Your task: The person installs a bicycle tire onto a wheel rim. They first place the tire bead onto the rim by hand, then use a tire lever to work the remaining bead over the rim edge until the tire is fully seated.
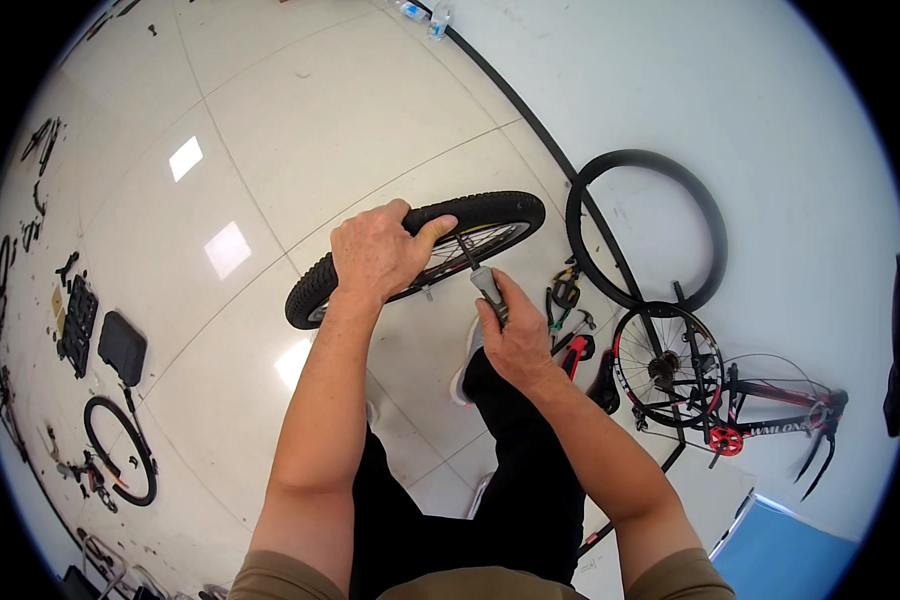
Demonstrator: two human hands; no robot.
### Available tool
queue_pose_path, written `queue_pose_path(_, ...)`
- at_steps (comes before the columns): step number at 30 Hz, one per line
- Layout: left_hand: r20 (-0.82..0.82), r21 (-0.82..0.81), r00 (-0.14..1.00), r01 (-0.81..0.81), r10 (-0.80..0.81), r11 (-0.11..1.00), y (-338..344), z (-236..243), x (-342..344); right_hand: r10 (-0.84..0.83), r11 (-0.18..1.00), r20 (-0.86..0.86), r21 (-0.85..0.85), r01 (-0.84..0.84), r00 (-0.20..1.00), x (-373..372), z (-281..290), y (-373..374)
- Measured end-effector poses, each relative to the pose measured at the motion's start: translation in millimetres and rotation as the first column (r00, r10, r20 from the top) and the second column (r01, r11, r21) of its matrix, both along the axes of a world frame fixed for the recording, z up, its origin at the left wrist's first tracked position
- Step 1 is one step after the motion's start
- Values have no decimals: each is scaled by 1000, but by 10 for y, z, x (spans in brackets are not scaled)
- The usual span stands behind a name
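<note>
A bicycle wheel with a knobby black tire (492,207) is held up tilted before me, its spokes and rim showing below the tire. My left hand (378,252) wraps over the tire near its middle, with the thumb pressed along the tire's side. In my right hand (518,338) is a screwdriver (485,285) with a grey handle, fingers closed round it. The screwdriver's dark shaft points up to the tire's edge by the rim, close to my left thumb. Whether its tip sits under the tire's bead, I cannot tell.
At the right, a loose black tire (710,215) leans on the wall, beside a spoked wheel (712,345) and a bicycle frame (775,428). Pliers (566,290) and other tools lie near my feet. Toolboxes (122,347) and bike parts lie at the left; plastic bottles (438,20) stand far off.
</note>
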State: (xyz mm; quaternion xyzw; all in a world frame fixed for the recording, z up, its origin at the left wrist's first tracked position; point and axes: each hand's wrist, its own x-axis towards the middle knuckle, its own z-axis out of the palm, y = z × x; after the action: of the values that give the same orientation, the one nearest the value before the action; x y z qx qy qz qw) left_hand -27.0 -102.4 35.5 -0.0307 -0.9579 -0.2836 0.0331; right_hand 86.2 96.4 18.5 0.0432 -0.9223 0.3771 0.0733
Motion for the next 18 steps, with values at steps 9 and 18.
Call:
queue_pose_path(9,75,-12,997,13,-12,1000,-21,65,2,-99,953,283,-250,173,954,-37,-482,-241)
queue_pose_path(18,42,-1,998,41,-41,999,-30,171,48,-214,809,314,-474,347,925,-387,-912,-404)
